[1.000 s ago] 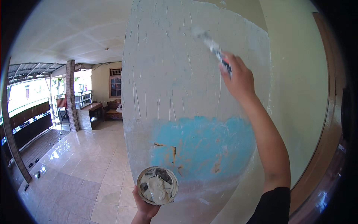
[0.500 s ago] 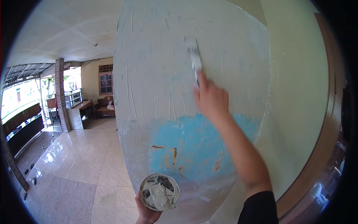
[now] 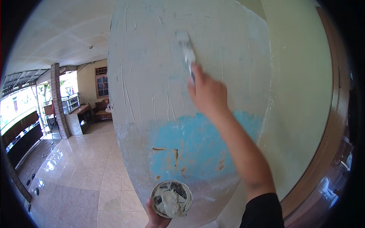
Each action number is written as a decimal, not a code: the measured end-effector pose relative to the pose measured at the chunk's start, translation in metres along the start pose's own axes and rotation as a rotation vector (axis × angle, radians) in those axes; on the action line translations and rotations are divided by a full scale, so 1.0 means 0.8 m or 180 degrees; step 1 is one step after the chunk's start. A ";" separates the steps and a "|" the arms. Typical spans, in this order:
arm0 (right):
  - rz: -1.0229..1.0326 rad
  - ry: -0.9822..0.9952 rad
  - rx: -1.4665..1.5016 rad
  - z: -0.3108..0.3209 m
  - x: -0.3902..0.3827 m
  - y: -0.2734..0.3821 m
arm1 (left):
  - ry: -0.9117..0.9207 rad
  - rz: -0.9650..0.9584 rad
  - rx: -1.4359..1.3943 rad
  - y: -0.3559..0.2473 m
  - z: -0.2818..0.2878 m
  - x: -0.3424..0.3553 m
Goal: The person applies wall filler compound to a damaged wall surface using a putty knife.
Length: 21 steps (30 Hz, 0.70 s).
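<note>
My right hand (image 3: 209, 91) is closed round the handle of a putty knife (image 3: 188, 51). Its blade lies against the upper part of a wall panel (image 3: 152, 72) coated in grey-white filler with thin raised ridges. Below the coat a patch of blue paint (image 3: 201, 140) shows, with brown cracks in it. Low in front of the panel, my left hand (image 3: 156, 217) grips a round tub (image 3: 172, 198) by its side. Pale, wet filler lies inside the tub, smeared up its dark inner wall.
A pale green wall (image 3: 296, 87) and a brown door frame (image 3: 330, 102) stand to the right. Glossy floor tiles (image 3: 87, 167) stretch away on the left, toward a pillar (image 3: 59, 98), a wooden bench (image 3: 102, 112) and a window (image 3: 102, 83).
The putty knife and my right hand have moved a little left and up on the panel. My left hand and the tub have shifted slightly right and down in view.
</note>
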State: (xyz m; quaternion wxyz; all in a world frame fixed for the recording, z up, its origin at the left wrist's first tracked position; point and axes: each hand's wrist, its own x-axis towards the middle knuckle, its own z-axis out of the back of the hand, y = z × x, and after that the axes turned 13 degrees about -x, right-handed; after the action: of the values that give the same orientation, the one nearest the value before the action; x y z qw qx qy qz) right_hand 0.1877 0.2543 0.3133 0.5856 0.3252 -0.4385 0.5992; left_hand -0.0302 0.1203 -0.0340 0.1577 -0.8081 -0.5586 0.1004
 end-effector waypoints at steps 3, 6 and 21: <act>0.0069 -0.0415 0.0239 -0.088 -0.150 -0.017 | 0.0121 -0.0401 0.0619 0.015 0.045 0.006; -0.0171 -0.0834 0.0865 -0.111 -0.198 -0.043 | -0.0227 -0.0442 0.0350 0.014 0.024 0.011; -0.0230 -0.0345 0.0914 -0.180 -0.294 -0.001 | -0.0105 -0.0848 0.1430 0.023 0.077 0.024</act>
State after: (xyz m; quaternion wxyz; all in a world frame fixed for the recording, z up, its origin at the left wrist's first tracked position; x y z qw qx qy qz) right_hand 0.2304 0.2865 0.0426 0.5298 0.4530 -0.3672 0.6158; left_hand -0.0279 0.1413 -0.0978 0.3358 -0.6704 -0.6263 0.2135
